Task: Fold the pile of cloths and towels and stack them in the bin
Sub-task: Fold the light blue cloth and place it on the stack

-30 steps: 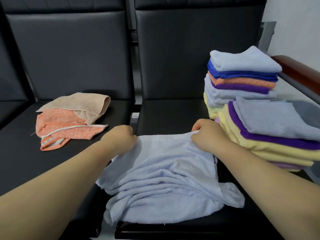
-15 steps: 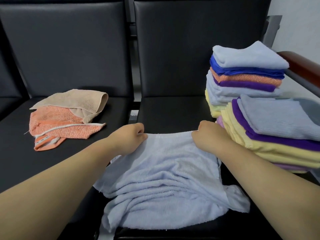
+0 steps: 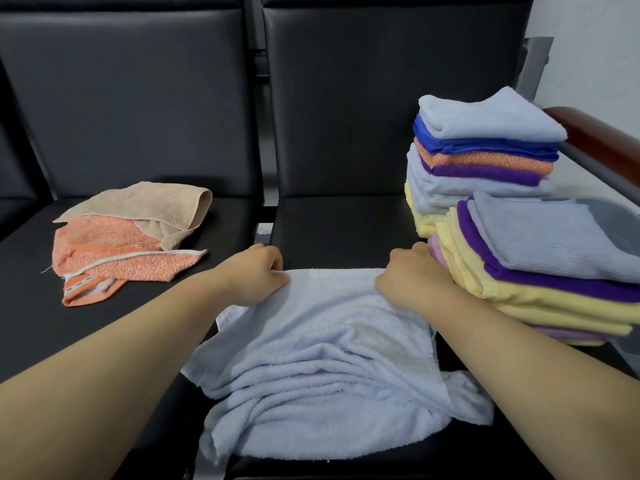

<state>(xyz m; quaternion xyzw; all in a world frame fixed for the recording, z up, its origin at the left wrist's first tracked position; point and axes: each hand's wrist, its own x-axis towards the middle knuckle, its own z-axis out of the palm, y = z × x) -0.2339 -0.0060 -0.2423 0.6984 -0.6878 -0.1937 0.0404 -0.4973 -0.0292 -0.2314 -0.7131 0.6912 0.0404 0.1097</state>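
Observation:
A light blue towel (image 3: 329,368) lies rumpled on the black seat in front of me, its far edge pulled straight. My left hand (image 3: 254,273) grips the far left corner of that edge. My right hand (image 3: 408,277) grips the far right corner, close against the near stack. On the left seat sits a loose pile: a beige towel (image 3: 149,206) over orange towels (image 3: 114,251). Two stacks of folded cloths stand on the right, a tall far stack (image 3: 485,150) and a lower near stack (image 3: 540,261). No bin is in view.
The black seats (image 3: 339,223) have upright black backrests behind them, with a gap between the two seats. A brown armrest (image 3: 599,140) on a grey bar runs along the right, behind the stacks. A white wall lies beyond it.
Both hands have moved slightly away from me with the towel's far edge, stretching it straighter. The towel's body is drawn a little further onto the seat.

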